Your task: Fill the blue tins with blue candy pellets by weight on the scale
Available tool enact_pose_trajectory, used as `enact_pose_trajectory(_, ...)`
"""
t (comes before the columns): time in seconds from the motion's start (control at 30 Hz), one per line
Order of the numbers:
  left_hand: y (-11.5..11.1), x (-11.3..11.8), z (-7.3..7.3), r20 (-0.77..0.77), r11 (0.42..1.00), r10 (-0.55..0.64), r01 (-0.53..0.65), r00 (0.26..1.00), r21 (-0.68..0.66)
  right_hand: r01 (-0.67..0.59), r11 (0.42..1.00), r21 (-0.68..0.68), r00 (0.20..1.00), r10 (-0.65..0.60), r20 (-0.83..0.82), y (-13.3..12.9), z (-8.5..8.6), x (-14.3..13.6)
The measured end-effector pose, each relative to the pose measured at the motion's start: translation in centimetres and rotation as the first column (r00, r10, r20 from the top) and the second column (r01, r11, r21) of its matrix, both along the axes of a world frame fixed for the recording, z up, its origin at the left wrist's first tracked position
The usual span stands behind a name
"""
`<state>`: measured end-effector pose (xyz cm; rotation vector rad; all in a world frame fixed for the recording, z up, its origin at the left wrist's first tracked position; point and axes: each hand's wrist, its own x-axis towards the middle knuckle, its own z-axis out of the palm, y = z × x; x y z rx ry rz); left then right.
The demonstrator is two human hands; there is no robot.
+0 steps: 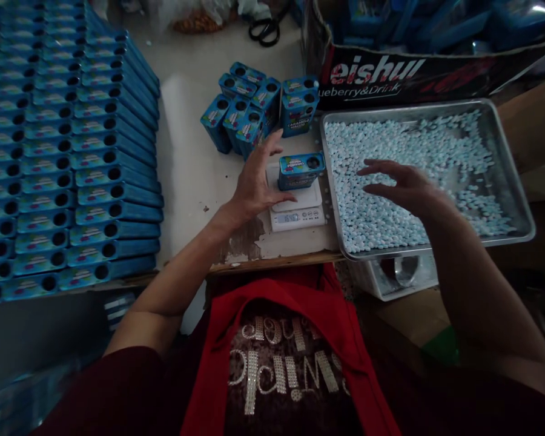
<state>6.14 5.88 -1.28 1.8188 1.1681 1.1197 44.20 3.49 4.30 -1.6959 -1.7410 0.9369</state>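
Note:
A blue tin (298,171) with a dark round hole in its top stands on a small white digital scale (298,218), whose display is lit. My left hand (255,178) is beside the tin, thumb and fingers spread apart; it holds nothing. Over the metal tray (522,203) of small pale blue and white tablets (367,212) hovers my right hand (402,184). Its fingers are stretched out and parted, with nothing visible between them. Behind the scale, several similar blue tins (249,100) stand in a loose cluster.
Rows of blue tins (72,151) cover the table's left side. A black printed carton (413,75) holding blue packages is behind the tray. Black-handled scissors (264,31) lie at the back. The wooden table edge (277,263) runs close to my body.

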Motion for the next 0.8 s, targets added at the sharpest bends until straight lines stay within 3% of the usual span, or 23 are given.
enact_pose_trajectory(0.1, -0.5, 0.2, -1.3, 0.008, 0.999, 0.029, -0.029, 1.000, -0.032, 0.080, 0.997, -0.014, 0.985, -0.081, -0.155, -0.9, -1.0, -0.3)
enact_pose_trajectory(0.27, -0.5, -0.1, -2.8, 0.002, 0.998, 0.061, -0.061, 0.998, -0.005, 0.298, 0.945, -0.133, 0.836, -0.325, -0.442, -1.5, -2.4, -1.8)
enact_pose_trajectory(0.4, 0.1, -0.6, -4.0, -0.045, 0.996, 0.025, -0.020, 0.999, 0.092, 0.283, 0.940, -0.192, 0.756, -0.342, -0.558, -1.2, -3.0, -2.2)
enact_pose_trajectory(0.6, 0.6, -0.4, -5.4, -0.074, 0.990, -0.005, 0.016, 0.997, 0.143, 0.245, 0.945, -0.218, 0.729, -0.328, -0.601, -0.7, -3.6, -2.6)
enact_pose_trajectory(0.7, 0.8, 0.4, -5.3, -0.046, 0.992, -0.021, 0.026, 0.999, 0.124, 0.239, 0.938, -0.250, 0.686, -0.346, -0.640, -0.9, -3.9, -3.6)
enact_pose_trajectory(0.8, 0.8, 2.0, -3.5, -0.123, 0.969, -0.082, 0.108, 0.989, 0.220, 0.184, 0.924, -0.336, 0.607, -0.375, -0.701, -1.4, -4.2, -5.2)
